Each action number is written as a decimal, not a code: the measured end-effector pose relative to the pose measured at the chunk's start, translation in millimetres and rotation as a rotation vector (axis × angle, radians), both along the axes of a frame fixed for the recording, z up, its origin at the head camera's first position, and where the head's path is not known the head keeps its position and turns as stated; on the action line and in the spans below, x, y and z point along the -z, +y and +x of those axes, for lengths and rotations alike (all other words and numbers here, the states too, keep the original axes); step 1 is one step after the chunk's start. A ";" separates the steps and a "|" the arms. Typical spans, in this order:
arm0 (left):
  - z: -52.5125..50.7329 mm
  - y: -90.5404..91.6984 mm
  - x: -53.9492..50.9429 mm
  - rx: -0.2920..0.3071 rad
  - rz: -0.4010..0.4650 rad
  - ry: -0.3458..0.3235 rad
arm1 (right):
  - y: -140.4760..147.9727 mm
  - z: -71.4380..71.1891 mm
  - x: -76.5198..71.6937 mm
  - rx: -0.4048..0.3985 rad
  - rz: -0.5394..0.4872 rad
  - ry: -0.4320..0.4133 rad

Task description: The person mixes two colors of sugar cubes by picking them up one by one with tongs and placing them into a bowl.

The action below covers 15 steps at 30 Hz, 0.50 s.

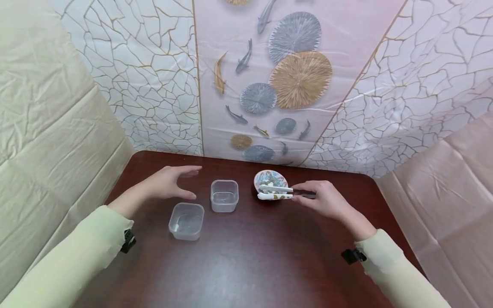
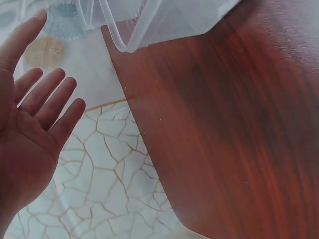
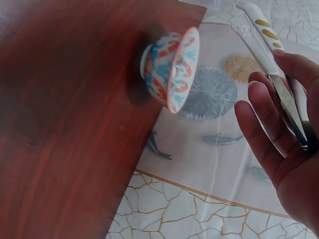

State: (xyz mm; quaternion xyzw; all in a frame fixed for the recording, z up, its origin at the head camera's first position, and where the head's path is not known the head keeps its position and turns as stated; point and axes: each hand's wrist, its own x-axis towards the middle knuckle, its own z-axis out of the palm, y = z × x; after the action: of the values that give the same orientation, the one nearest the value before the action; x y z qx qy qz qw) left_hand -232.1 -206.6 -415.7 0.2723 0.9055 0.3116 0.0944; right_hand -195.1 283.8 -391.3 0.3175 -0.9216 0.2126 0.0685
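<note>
My right hand (image 1: pixel 325 197) holds a pair of tongs (image 1: pixel 279 196) with metal arms and white ends marked with golden spots. In the head view the white ends overlap a small patterned bowl (image 1: pixel 264 174); whether they touch what is inside is unclear. The right wrist view shows the tongs (image 3: pixel 260 44) between thumb and fingers, beside the red, blue and white bowl (image 3: pixel 164 69). My left hand (image 1: pixel 167 183) is raised with thumb and fingers spread, holding nothing. Nearest it are two clear plastic containers, a front one (image 1: pixel 186 236) and a back one (image 1: pixel 224 208).
The dark red wooden table (image 1: pixel 235 265) ends at a patterned cloth backdrop (image 1: pixel 165 107). Beige cloth panels (image 1: pixel 57 141) hang at both sides. In the left wrist view, a container (image 2: pixel 189 25) shows at the top.
</note>
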 end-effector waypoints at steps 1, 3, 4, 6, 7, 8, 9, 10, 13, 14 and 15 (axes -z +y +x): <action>2.6 -3.4 0.6 -0.012 0.003 0.000 | -0.1 2.3 1.9 -0.006 -0.006 -0.003; 7.8 -10.0 1.9 -0.033 0.014 -0.003 | -0.5 6.9 6.0 -0.014 -0.018 -0.008; 10.4 -13.2 2.8 -0.045 0.021 -0.008 | -0.6 9.1 8.0 -0.018 -0.023 -0.010; 14.9 -19.6 5.0 -0.063 0.032 -0.008 | -0.6 12.8 12.2 -0.021 -0.030 -0.016; 17.1 -22.7 6.5 -0.070 0.038 -0.005 | -0.6 14.4 14.3 -0.023 -0.033 -0.021; 19.4 -25.6 8.0 -0.077 0.045 -0.003 | -0.7 15.9 16.6 -0.023 -0.034 -0.027; 21.8 -28.0 9.4 -0.085 0.049 -0.003 | -1.0 17.3 18.6 -0.024 -0.037 -0.034; 24.2 -30.1 10.8 -0.092 0.054 -0.001 | -1.2 18.4 21.0 -0.026 -0.041 -0.041; 31.2 -34.5 14.5 -0.112 0.063 0.008 | -1.0 20.6 29.1 -0.042 -0.052 -0.046; 33.3 -35.6 15.6 -0.118 0.065 0.009 | -1.1 21.3 31.9 -0.046 -0.053 -0.043; 35.2 -36.6 16.5 -0.123 0.070 0.008 | -1.2 21.7 34.6 -0.053 -0.053 -0.038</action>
State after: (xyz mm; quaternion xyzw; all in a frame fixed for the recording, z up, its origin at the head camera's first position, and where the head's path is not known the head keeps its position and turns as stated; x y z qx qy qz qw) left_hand -196.9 -243.3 -432.2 0.2202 0.9095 0.3472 0.0619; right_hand -173.3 282.6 -426.0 0.3356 -0.9080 0.2448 0.0538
